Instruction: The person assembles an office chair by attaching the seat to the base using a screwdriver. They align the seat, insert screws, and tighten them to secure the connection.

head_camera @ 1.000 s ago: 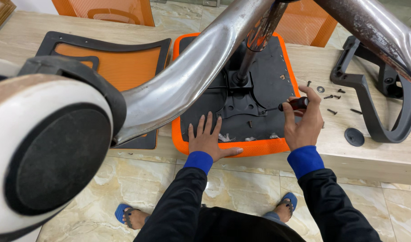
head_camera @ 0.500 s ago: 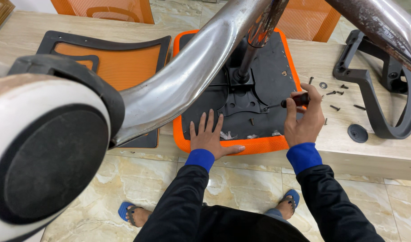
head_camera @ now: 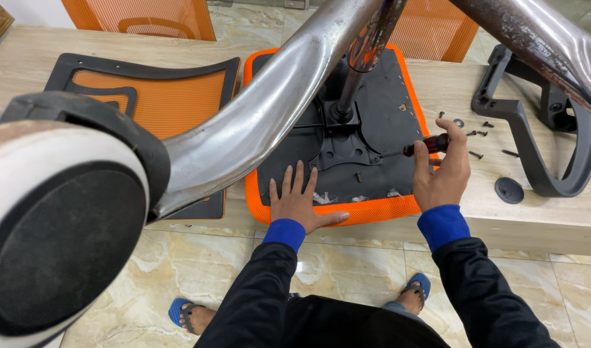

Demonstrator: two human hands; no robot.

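An upturned orange chair seat with a black underside lies on a low wooden platform. My left hand rests flat on its near edge, fingers spread. My right hand grips a screwdriver with a dark handle, its tip set against the black metal mechanism plate under the seat. A loose screw lies on the black underside between my hands. The chair's chrome base leg and a large white-and-black caster fill the left foreground.
An orange mesh backrest in a black frame lies to the left. Several loose screws, a black round cap and black armrests lie on the right. More orange chairs stand behind. My sandalled feet stand on the tiled floor.
The view has shifted slightly. My right hand has kept the screwdriver at the mechanism plate; my left hand stays flat on the seat.
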